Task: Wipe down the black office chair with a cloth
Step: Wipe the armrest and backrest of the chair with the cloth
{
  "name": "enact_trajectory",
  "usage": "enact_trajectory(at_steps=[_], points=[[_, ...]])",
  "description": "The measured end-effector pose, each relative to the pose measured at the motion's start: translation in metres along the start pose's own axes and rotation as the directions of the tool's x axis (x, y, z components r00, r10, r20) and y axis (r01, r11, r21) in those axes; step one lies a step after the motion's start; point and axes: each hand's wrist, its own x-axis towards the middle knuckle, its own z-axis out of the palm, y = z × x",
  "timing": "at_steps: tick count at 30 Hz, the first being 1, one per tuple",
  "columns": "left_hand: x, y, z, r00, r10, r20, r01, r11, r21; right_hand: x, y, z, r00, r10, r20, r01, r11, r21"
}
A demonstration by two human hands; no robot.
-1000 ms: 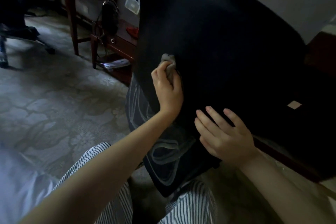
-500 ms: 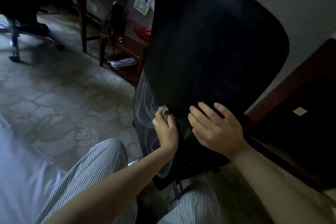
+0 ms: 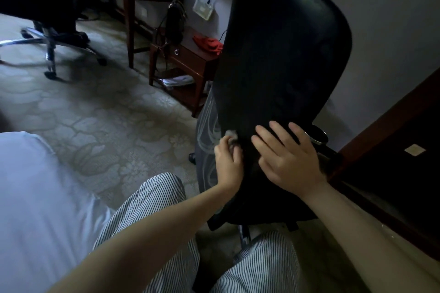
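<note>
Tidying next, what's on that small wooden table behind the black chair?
A crumpled red item and a dark bag sit on the small table; the black chair covers its right end.

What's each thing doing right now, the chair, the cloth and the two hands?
Black padded office chair: standing upright, being wiped.
Small pale crumpled cloth: bunched up, pressed against the chair's lower back.
Left hand: grips the cloth.
Right hand: flat on the chair, fingers spread.
Dark wooden side table drawer: shut.
</note>
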Motion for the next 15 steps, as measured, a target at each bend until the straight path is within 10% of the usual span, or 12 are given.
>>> enact_trajectory(at_steps=[7, 15], points=[[-0.027, -0.021, 0.007, 0.939, -0.332, -0.087, 0.328, 0.943, -0.057, -0.019, 0.009, -0.01, 0.958, 0.064, 0.278, -0.113, 0.981, 0.161], [-0.021, 0.052, 0.007, 0.997, -0.07, -0.035, 0.062, 0.982, -0.18, -0.004, 0.004, -0.007, 0.933, 0.056, 0.356, -0.174, 0.935, 0.309]])
